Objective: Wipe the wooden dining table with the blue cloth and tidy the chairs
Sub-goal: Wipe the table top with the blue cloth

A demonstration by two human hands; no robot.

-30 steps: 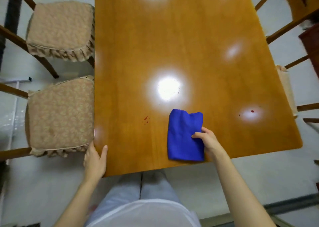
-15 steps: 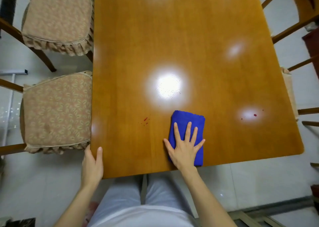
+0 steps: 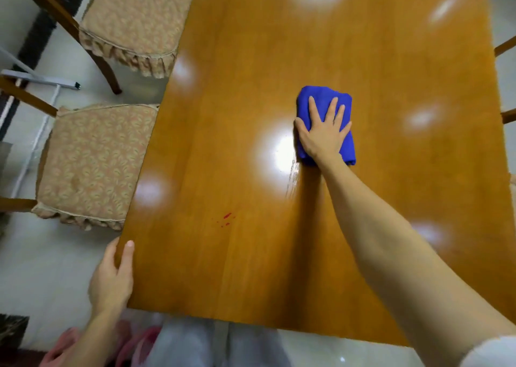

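A folded blue cloth (image 3: 324, 91), soft, light and probably best pressed flat from above, is pinned to the wooden counter (image 3: 251, 115) beyond the red spots (image 3: 226, 219) by the flat, spread right hand (image 3: 322, 133), while the corner nearest those spots is gripped by the left hand (image 3: 111, 277).

Counter top: orange-brown wooden counter (image 3: 251, 255), smooth varnished grain, high gloss, with bright lamp glare; fine smeared streaks show in the glare beside the cloth.
Cloth: folded blue cloth (image 3: 321, 94), soft fabric, matt, no sheen.
Seat pads: beige leaf-patterned fabric cushions (image 3: 95, 165), woven, matt, with ruffled hems.
Chair frames: dark brown wooden chair frames (image 3: 28, 97), smooth, low sheen.
Floor: pale tiled floor (image 3: 55, 255), glossy, reflective.
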